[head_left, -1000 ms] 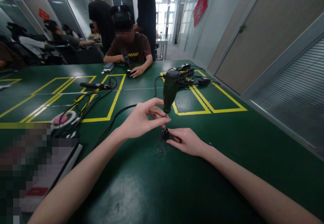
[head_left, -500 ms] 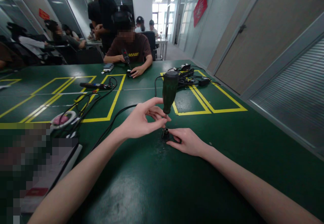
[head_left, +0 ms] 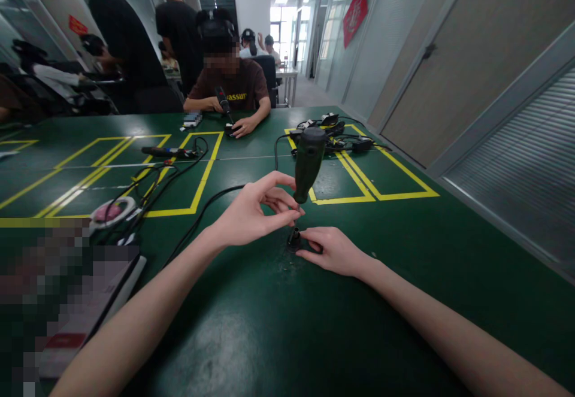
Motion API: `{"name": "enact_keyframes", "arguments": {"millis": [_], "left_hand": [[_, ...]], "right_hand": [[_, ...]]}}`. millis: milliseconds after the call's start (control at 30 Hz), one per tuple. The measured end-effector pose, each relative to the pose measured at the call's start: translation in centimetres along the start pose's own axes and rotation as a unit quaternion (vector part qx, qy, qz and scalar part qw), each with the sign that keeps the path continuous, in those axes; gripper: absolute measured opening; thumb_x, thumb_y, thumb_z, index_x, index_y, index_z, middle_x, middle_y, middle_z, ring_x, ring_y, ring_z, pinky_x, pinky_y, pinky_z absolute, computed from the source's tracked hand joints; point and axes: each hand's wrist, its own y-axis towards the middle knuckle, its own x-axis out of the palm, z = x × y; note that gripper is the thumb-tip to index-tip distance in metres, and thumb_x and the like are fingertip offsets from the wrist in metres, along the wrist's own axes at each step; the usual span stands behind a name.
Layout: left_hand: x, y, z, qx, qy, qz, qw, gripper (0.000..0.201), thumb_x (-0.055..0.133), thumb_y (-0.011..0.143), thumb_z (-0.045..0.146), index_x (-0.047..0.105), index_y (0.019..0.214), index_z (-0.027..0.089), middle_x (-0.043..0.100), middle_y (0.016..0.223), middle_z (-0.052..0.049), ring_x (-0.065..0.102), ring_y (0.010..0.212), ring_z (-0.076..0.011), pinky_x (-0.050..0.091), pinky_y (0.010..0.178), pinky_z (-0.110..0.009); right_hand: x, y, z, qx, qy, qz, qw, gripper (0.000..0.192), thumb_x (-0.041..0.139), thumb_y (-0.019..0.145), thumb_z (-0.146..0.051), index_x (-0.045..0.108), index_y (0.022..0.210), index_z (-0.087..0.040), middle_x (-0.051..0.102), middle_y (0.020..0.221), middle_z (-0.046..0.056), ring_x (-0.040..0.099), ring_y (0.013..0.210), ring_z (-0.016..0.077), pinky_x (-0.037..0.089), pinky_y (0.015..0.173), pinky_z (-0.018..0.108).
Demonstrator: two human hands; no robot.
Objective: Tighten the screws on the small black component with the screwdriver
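A dark green electric screwdriver stands nearly upright over the green table, its top leaning slightly right, its cord running back and left. My left hand pinches its lower end with the fingertips, just above the bit. The bit tip points down onto a small black part lying on the table. My right hand rests flat on the table and holds that part from the right with thumb and fingers.
Yellow taped rectangles mark the table. A second screwdriver with cables lies left of centre, a round pink-and-white item nearer. A pile of black adapters sits behind. A person across works with a screwdriver; others stand behind.
The screwdriver's top has tipped a little to the right. My hands stay in place. People in the background have walked to the left.
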Motion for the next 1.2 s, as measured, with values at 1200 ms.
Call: {"name": "enact_keyframes", "arguments": {"millis": [1200], "left_hand": [[-0.2, 0.1, -0.4, 0.005, 0.028, 0.016, 0.999, 0.032, 0.08, 0.083, 0.025, 0.061, 0.108, 0.017, 0.079, 0.089, -0.003, 0.076, 0.076, -0.0163, 0.061, 0.075, -0.027]], "right_hand": [[0.1, -0.6, -1.2, -0.146, -0.007, 0.023, 0.989, 0.021, 0.056, 0.101, -0.023, 0.077, 0.103, -0.017, 0.074, 0.076, 0.004, 0.065, 0.064, 0.0145, 0.044, 0.062, 0.027]]}}
